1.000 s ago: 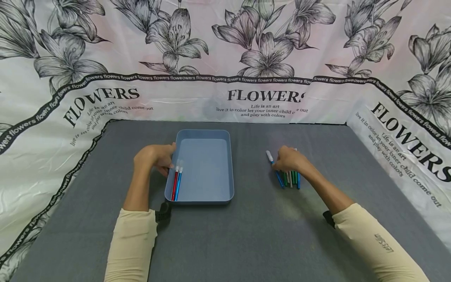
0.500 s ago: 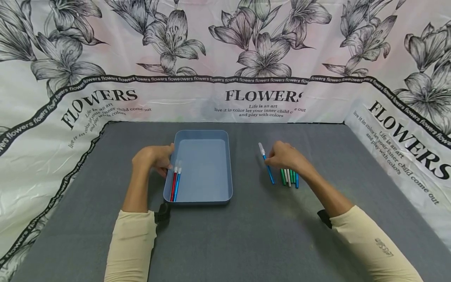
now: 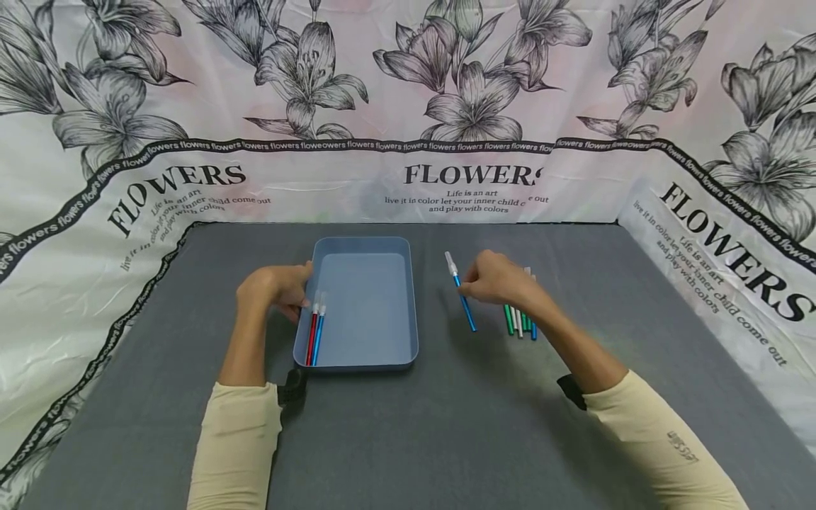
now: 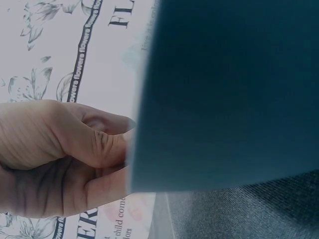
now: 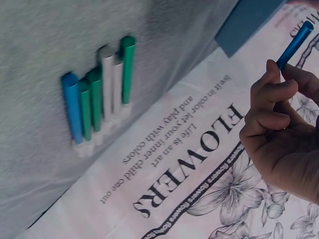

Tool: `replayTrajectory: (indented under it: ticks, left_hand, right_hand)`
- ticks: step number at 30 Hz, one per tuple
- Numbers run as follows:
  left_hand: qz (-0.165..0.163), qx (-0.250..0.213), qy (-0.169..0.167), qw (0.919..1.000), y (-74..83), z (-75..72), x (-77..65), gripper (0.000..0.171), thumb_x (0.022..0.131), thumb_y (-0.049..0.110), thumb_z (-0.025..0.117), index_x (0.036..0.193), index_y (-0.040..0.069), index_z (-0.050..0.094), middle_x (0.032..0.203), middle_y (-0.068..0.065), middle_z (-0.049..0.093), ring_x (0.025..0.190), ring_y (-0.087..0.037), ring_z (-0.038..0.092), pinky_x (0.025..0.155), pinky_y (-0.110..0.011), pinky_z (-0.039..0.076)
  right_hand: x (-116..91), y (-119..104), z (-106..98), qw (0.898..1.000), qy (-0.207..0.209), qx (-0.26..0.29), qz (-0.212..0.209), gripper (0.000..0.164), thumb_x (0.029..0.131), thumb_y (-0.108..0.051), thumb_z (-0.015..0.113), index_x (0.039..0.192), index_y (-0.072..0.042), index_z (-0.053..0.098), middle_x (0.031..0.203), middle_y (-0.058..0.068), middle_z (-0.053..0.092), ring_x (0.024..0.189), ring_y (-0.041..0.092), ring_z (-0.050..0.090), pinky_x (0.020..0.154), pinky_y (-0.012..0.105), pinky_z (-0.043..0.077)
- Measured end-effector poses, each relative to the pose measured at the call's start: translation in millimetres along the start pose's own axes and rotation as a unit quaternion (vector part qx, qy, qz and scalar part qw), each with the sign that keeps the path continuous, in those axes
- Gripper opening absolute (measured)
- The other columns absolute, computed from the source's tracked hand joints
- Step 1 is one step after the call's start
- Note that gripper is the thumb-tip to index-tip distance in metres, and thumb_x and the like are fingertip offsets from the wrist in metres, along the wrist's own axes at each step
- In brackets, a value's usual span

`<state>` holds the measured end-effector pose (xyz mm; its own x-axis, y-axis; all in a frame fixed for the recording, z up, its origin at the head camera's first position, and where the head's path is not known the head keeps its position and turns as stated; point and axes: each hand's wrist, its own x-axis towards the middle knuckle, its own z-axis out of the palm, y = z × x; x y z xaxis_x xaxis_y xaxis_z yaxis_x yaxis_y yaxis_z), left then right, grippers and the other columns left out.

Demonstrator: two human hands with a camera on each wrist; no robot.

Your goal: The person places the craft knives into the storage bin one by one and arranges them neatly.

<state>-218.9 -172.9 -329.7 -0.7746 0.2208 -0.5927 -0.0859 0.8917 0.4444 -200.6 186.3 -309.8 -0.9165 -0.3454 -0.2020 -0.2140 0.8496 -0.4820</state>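
Floral-printed cloth (image 3: 472, 106) borders the far edge of the grey table (image 3: 395, 439). Blue tray (image 3: 370, 304) sits near that edge, left of centre, a red pen (image 3: 312, 336) and a blue pen (image 3: 319, 340) in its near-left corner. Left hand (image 3: 275, 289) pinches its left wall. Right hand (image 3: 496, 278) pinches a second blue pen (image 3: 465, 308), tilted, between the tray and a row of six pens (image 5: 95, 99).

left hand (image 3: 278, 287): wrist (image 3: 251, 303) bent inward, fingers (image 4: 107, 189) gripping | right hand (image 3: 496, 278): fingers pinching (forearms (image 3: 245, 347) well apart)
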Motion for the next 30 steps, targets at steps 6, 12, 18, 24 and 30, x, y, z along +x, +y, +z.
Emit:
replayTrajectory:
  ticks: [6,12,18,24,30]
  left_hand:
    - [-0.003,0.012,0.001,0.9999,1.7,2.6,0.6,0.089,0.107,0.004,0.053,0.165,0.001,-0.014,0.14,-0.035,0.061,0.074,-0.013,0.078,0.126,-0.057,0.033]
    - [-0.007,0.028,0.006,0.9996,2.3,1.2,-1.9,0.088,0.108,0.005,0.053,0.165,0.002,-0.014,0.152,-0.037,0.047,0.079,-0.014,0.079,0.13,-0.064,0.016]
    - [-0.006,0.026,0.015,0.9995,1.1,2.4,-1.6,0.086,0.108,0.004,0.052,0.165,0.002,-0.013,0.156,-0.039,0.039,0.073,-0.014,0.078,0.128,-0.057,0.029]
    - [-0.003,0.015,0.01,0.9998,1.6,4.5,-1.0,0.089,0.107,0.004,0.054,0.165,0.0,-0.014,0.146,-0.037,0.054,0.07,-0.013,0.076,0.125,-0.056,0.035]
    - [-0.012,0.013,0.02,0.9996,2.2,5.9,0.4,0.089,0.106,0.002,0.054,0.166,0.003,-0.012,0.152,-0.038,0.047,0.07,-0.012,0.075,0.124,-0.056,0.035]
  right_hand:
    - [-0.8,-8.8,0.3,1.0,-0.007,0.02,-0.008,0.039,0.098,-0.017,0.065,0.059,-0.012,0.065,0.054,-0.008,0.028,0.055,0.01,0.025,0.055,0.027,0.023]
    - [1.8,-18.0,0.7,0.999,-0.007,0.043,-0.012,0.047,0.096,-0.02,0.065,0.053,-0.019,0.047,0.056,-0.008,0.023,0.055,0.01,0.02,0.054,0.028,0.019]
    - [9.6,-34.0,5.6,0.996,-0.007,0.068,-0.049,0.049,0.094,-0.018,0.062,0.051,-0.02,0.038,0.055,-0.008,0.024,0.054,0.01,0.019,0.054,0.027,0.018]
    - [22.1,-49.1,16.4,0.994,-0.021,0.092,-0.06,0.041,0.093,-0.016,0.062,0.053,-0.016,0.055,0.054,-0.008,0.044,0.054,0.009,0.035,0.054,0.025,0.029]
    - [35.5,-59.8,30.1,0.992,-0.04,0.106,-0.062,0.031,0.093,-0.014,0.064,0.066,-0.002,0.073,0.056,-0.001,0.057,0.053,0.009,0.042,0.054,0.024,0.033]
